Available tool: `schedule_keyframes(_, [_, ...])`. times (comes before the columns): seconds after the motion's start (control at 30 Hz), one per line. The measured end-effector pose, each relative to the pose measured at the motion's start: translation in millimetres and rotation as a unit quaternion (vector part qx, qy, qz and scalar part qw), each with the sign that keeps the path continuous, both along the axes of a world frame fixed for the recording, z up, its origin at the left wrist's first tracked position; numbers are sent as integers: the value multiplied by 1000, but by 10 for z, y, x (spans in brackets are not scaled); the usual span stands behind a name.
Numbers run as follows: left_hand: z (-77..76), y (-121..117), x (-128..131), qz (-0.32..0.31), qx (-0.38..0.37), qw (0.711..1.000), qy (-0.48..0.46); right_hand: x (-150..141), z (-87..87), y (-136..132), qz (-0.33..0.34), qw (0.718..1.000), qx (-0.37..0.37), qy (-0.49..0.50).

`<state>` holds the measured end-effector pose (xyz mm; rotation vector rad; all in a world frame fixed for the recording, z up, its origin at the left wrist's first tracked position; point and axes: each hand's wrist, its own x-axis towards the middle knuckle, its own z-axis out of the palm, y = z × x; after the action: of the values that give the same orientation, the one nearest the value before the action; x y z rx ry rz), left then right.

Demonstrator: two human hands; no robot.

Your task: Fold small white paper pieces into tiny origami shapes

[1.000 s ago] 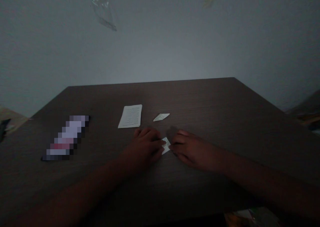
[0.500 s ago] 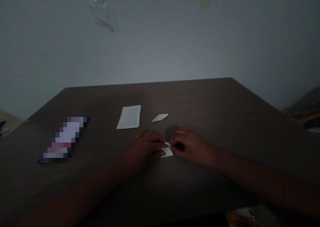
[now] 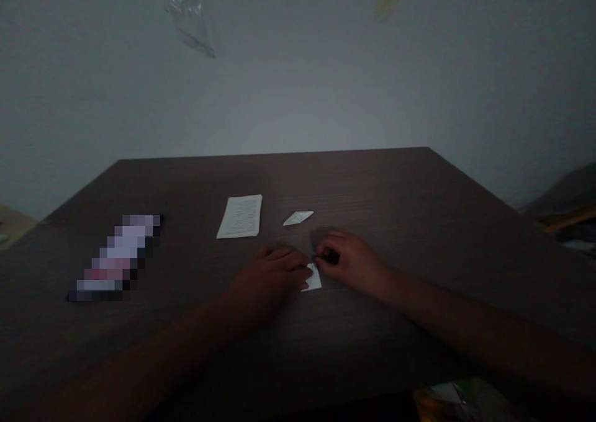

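Note:
A small white folded paper (image 3: 314, 280) lies on the dark wooden table (image 3: 395, 198) between my hands. My left hand (image 3: 272, 276) rests flat on the table with its fingertips pressing on the paper's left side. My right hand (image 3: 349, 260) is curled, its fingertips pinching the paper's upper right edge. Most of the paper is hidden under my fingers. The light is dim.
A white printed card (image 3: 240, 216) and a small folded white paper piece (image 3: 298, 218) lie just beyond my hands. A blurred-out rectangular object (image 3: 116, 257) lies at the left. The wall is close behind the table, with clear tape (image 3: 186, 12) stuck on it.
My right hand has curled and pulled in toward the paper's top edge. The paper now lies flatter, with more of its lower part showing. My left hand has barely moved.

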<state>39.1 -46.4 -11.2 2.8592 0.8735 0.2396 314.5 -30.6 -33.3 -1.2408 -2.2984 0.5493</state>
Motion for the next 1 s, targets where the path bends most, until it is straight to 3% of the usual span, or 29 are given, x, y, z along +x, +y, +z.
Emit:
schedule_keyframes(0.2, [16,-46,28,-12,34,999,15,-3,-8,-68,28,1000,5,-11])
schedule_keyframes(0.47, [17,-8,-1,-15,25,999,22,-33,-33,39,-26,999,-6,-22])
schedule_keyframes(0.83, [66,-23,-68,-22,-7,1000,11,18,21,-242,66,994,48,-66])
schedule_keyframes(1.0, [79,-33,-74,-35,-5,999,9,29,25,-183,50,997,22,-50])
